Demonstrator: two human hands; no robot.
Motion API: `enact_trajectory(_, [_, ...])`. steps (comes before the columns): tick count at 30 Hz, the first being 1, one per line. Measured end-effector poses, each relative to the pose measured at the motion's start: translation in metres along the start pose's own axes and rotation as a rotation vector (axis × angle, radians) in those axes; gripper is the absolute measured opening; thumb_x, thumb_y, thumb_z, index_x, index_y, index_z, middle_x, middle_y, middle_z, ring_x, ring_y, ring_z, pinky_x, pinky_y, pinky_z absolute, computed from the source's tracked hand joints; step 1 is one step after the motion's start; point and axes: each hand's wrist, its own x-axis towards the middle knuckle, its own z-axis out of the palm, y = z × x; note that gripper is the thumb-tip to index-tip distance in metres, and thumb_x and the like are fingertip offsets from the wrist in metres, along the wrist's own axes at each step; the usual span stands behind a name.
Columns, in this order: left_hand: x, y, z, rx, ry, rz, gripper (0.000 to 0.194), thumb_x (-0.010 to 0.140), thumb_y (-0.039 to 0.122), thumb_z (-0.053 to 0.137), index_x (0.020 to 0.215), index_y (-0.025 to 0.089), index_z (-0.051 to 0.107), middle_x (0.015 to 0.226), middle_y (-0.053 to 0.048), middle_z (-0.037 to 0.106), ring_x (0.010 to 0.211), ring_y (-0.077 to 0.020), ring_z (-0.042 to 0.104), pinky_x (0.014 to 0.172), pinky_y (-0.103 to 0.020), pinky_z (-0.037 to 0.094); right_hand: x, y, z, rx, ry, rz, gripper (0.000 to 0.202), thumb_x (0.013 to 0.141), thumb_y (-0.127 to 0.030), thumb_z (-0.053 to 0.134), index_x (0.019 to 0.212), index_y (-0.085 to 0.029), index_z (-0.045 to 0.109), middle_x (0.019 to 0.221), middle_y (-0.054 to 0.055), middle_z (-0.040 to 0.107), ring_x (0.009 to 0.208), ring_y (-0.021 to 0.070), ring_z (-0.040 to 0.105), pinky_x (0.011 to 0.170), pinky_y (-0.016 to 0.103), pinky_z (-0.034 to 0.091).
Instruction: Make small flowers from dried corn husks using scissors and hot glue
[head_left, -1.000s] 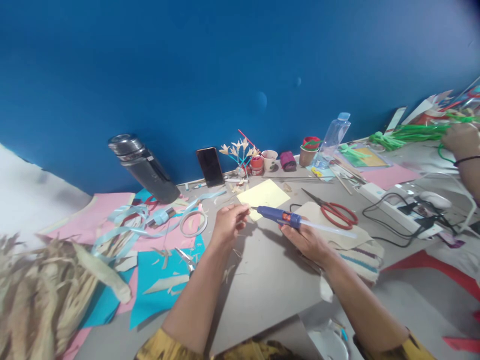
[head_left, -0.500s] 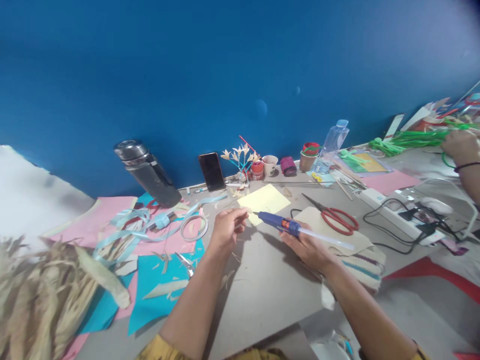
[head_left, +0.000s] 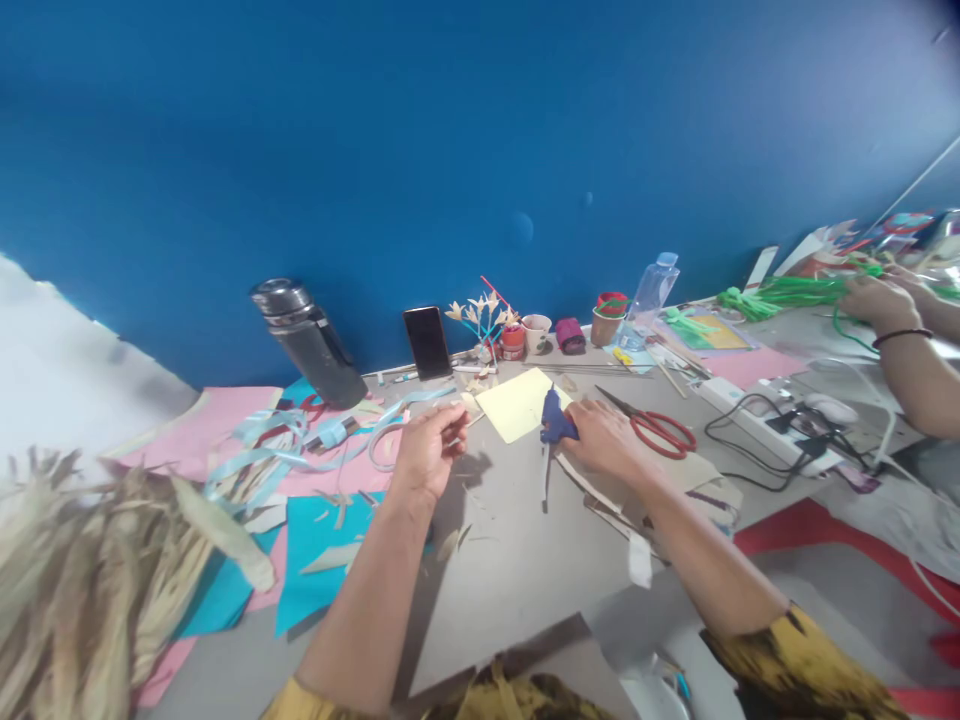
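Note:
My right hand (head_left: 604,438) grips a blue hot glue gun (head_left: 555,418) by its handle. The nozzle tips toward the wall over the right part of a yellow paper sheet (head_left: 517,402), and a translucent glue stick (head_left: 545,480) sticks out of its rear. Left of the paper, my left hand (head_left: 433,445) is closed in a pinch on a small pale piece (head_left: 471,406), perhaps corn husk, mostly hidden by the fingers. Red-handled scissors (head_left: 660,432) lie on beige cloth just beyond my right hand. Husk flowers on blue stems (head_left: 480,318) stand behind the paper.
Dried corn husks (head_left: 97,580) pile at left, beside blue paper (head_left: 315,590) and a tape roll (head_left: 386,448). A flask (head_left: 311,345) and phone (head_left: 427,343) stand by the wall. A power strip (head_left: 772,430) lies right, near another person's hands (head_left: 881,305) with green strands.
The glue gun has swung from pointing at my left hand to pointing away toward the wall, lower over the paper. My left hand has drawn left, apart from the nozzle.

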Motion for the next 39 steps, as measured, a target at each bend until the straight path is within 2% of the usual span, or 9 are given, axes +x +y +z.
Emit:
enact_trajectory(6, [-0.005,-0.001,-0.030,0.012,0.010,0.016,0.028,0.050,0.026,0.082,0.068,0.013,0.066,0.064,-0.002,0.065,0.051,-0.0081,0.052,0.043,-0.019,0.038,-0.002,-0.002,0.010,0.026,-0.069,-0.056,0.030,0.082,-0.032,0.062,0.107,-0.016,0.067,0.112,0.015,0.066,0.106,0.0284,0.058,0.086,0.033,0.036])
enact_trajectory(10, [-0.011,-0.003,-0.037,0.035,-0.018,0.010,0.029,0.050,0.029,0.084,0.069,0.014,0.067,0.067,-0.003,0.066,0.052,-0.0087,0.053,0.046,-0.019,0.038,-0.002,-0.003,0.008,0.112,0.012,-0.129,0.030,0.080,-0.026,0.064,0.108,-0.017,0.071,0.115,0.016,0.067,0.110,0.0304,0.057,0.089,0.037,0.039])
enact_trajectory(14, [-0.016,-0.005,-0.036,0.142,-0.114,0.065,0.026,0.056,0.032,0.082,0.069,0.013,0.071,0.068,-0.004,0.066,0.054,-0.0090,0.053,0.052,-0.021,0.040,-0.001,-0.028,-0.001,0.600,0.114,-0.224,0.020,0.087,-0.028,0.057,0.092,-0.019,0.074,0.096,0.008,0.072,0.088,0.0216,0.062,0.078,0.032,0.044])
enact_trajectory(18, [-0.022,-0.003,-0.033,0.388,-0.285,0.157,0.020,0.064,0.033,0.074,0.061,0.014,0.071,0.055,-0.002,0.059,0.049,-0.0091,0.046,0.050,-0.023,0.033,-0.002,-0.059,-0.008,1.102,-0.112,-0.254,0.026,0.083,-0.041,0.065,0.087,-0.017,0.074,0.072,0.002,0.066,0.060,0.0126,0.051,0.056,0.025,0.037])
enact_trajectory(25, [-0.032,0.006,-0.024,0.608,-0.385,0.212,0.012,0.065,0.027,0.070,0.058,0.017,0.070,0.054,-0.002,0.060,0.053,-0.0123,0.048,0.057,-0.025,0.037,-0.004,-0.075,-0.014,1.269,-0.252,-0.196,0.029,0.074,-0.044,0.073,0.072,-0.016,0.071,0.056,-0.004,0.050,0.052,0.0082,0.035,0.048,0.023,0.024])
enact_trajectory(28, [-0.033,0.009,-0.024,0.624,-0.394,0.218,0.013,0.069,0.028,0.070,0.067,0.017,0.075,0.056,-0.003,0.062,0.054,-0.0135,0.050,0.057,-0.026,0.038,-0.006,-0.074,-0.012,1.323,-0.191,-0.147,0.026,0.072,-0.040,0.075,0.066,-0.016,0.069,0.053,-0.005,0.046,0.050,0.0076,0.033,0.047,0.023,0.022])
enact_trajectory(31, [-0.028,0.001,-0.031,0.667,-0.321,0.262,0.012,0.071,0.026,0.069,0.075,0.018,0.077,0.061,-0.003,0.065,0.055,-0.0156,0.052,0.057,-0.027,0.039,-0.009,-0.070,-0.007,1.452,-0.080,-0.036,0.027,0.070,-0.041,0.077,0.065,-0.016,0.067,0.053,-0.005,0.044,0.048,0.0067,0.030,0.046,0.023,0.020])
enact_trajectory(34, [-0.018,-0.019,-0.042,0.976,-0.283,0.380,0.008,0.070,0.016,0.067,0.066,0.020,0.072,0.068,-0.005,0.068,0.067,-0.0196,0.059,0.065,-0.029,0.040,-0.014,-0.063,0.002,1.625,-0.032,0.085,0.030,0.066,-0.042,0.081,0.066,-0.016,0.066,0.054,-0.005,0.041,0.048,0.0061,0.028,0.045,0.022,0.016])
enact_trajectory(39, [-0.003,-0.046,-0.056,1.537,-0.371,0.494,0.020,0.073,0.006,0.059,0.074,0.022,0.071,0.089,-0.008,0.067,0.090,-0.0248,0.061,0.074,-0.031,0.040,-0.023,-0.053,0.017,1.747,-0.096,0.146,0.032,0.064,-0.042,0.083,0.066,-0.015,0.066,0.057,-0.005,0.043,0.049,0.0054,0.028,0.043,0.021,0.016])
